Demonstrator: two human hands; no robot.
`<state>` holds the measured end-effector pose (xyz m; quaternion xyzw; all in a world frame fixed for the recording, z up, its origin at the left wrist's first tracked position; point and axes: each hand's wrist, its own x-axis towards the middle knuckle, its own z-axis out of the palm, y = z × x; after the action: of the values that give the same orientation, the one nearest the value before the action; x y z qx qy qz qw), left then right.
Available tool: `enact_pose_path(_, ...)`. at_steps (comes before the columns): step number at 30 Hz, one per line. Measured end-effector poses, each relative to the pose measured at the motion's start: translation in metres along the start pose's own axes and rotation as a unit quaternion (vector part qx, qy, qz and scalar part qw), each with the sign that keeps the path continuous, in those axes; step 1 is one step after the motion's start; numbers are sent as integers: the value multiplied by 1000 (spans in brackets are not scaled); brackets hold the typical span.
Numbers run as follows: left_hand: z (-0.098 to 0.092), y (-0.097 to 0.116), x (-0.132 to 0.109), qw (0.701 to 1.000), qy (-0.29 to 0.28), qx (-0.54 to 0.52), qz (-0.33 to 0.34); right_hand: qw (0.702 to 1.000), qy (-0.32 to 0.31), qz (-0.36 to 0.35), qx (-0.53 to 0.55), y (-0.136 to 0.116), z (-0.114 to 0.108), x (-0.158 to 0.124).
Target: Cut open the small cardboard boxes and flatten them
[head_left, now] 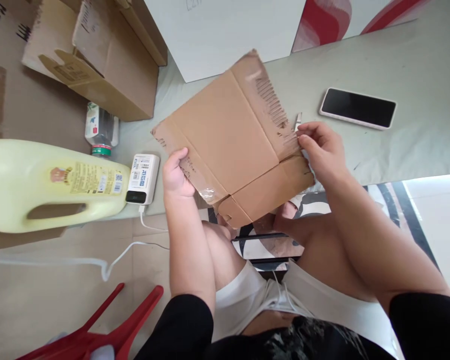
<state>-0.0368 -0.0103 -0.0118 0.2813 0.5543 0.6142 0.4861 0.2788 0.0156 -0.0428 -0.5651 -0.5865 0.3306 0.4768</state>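
Note:
A flat, creased piece of brown cardboard [225,135] is tilted above my lap at the table's edge. Its upper right side is torn, with the corrugated ridges laid bare, and strips of clear tape shine near its lower left corner. My left hand [178,175] grips the left edge, thumb on top and fingers hidden underneath. At the right edge, my right hand [322,147] pinches the torn border between thumb and fingers. Just beyond those fingertips a small silvery strip [298,120] shows; whether it is held or lies on the table, I cannot tell.
A phone [358,108] lies on the cloth-covered table [416,70] at right. On the left are an open carton [123,70], a plastic bottle [102,130], a yellow jug [56,185] and a white power bank [143,177] with its cable. A white box [228,30] stands behind.

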Motion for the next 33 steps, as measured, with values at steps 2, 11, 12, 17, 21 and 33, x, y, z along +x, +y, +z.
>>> enact_pose_path(2, 1, 2, -3, 999, -2, -34, 0, 999, -8, 21, 39, -2, -1, 0)
enact_pose_path(11, 15, -3, -14, 992, -104, -17, -71, 990, -92, 0, 110, -14, 0, -6)
enact_pose_path(12, 14, -3, -15, 991, -112, -13, -69, 988, -96, 9, 118, -14, -1, -6)
enact_pose_path(17, 12, -1, -17, 981, -168, 29, -90, 972, -134, 96, 166, -14, -4, -6)
enact_pose_path(21, 16, -2, -17, 982, -163, 46, -88, 974, -81, 81, 194, -14, 0, -4)
enact_pose_path(33, 23, -9, -13, 976, -177, 75, -105, 965, -22, 91, 246, -19, -1, 0)
